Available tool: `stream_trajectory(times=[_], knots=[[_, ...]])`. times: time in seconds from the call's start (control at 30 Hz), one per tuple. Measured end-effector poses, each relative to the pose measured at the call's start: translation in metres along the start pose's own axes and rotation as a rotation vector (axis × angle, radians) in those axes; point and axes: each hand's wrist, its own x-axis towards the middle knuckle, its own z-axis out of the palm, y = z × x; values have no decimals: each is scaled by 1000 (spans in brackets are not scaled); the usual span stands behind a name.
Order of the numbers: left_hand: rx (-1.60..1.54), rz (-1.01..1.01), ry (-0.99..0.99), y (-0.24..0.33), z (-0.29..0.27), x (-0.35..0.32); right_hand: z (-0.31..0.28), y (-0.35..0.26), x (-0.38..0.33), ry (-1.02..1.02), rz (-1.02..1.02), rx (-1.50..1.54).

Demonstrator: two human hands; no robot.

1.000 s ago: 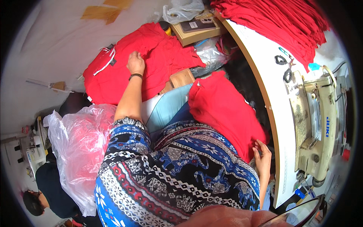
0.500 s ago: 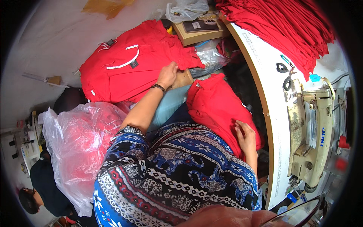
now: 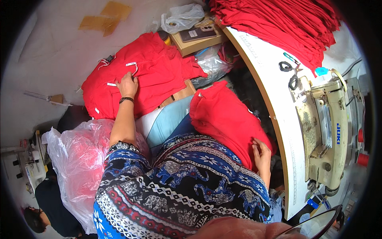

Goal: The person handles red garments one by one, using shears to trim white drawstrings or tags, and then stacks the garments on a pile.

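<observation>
My left hand (image 3: 128, 85), with a dark bracelet at the wrist, reaches onto a pile of red garments (image 3: 159, 59) at the far left. Its fingers are bent down over a narrow white tape strip (image 3: 131, 63), whose ends show on both sides of the hand. The fingertips' exact hold is partly hidden. Across my lap lies a folded red fabric piece (image 3: 225, 111). My right hand (image 3: 262, 154) rests at its near right edge, fingers apart and holding nothing.
To the right stand a white curved table (image 3: 274, 79), a sewing machine (image 3: 328, 135), black-handled scissors (image 3: 292, 75) and stacked red fabric (image 3: 278, 28). A phone (image 3: 197, 34) lies on a box at the back. A plastic bag of red items (image 3: 83, 159) and another person (image 3: 55, 203) are at left.
My left hand has moved left from the pile's right edge onto the white tape strip. My right hand stays by the red fabric on my lap. The whole view has shifted slightly.
</observation>
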Motion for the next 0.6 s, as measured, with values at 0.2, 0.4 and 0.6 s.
stream_trajectory(times=[0.2,0.4,0.6], knots=[[-255,291,-36,79,-88,5,-15,-60,49,-39,-171,121],[-417,994,-384,231,-188,-101,0,-165,85,-298,-240,376],[-386,1117,-600,252,-206,-137,-30,-111,78,-59,-401,-23]])
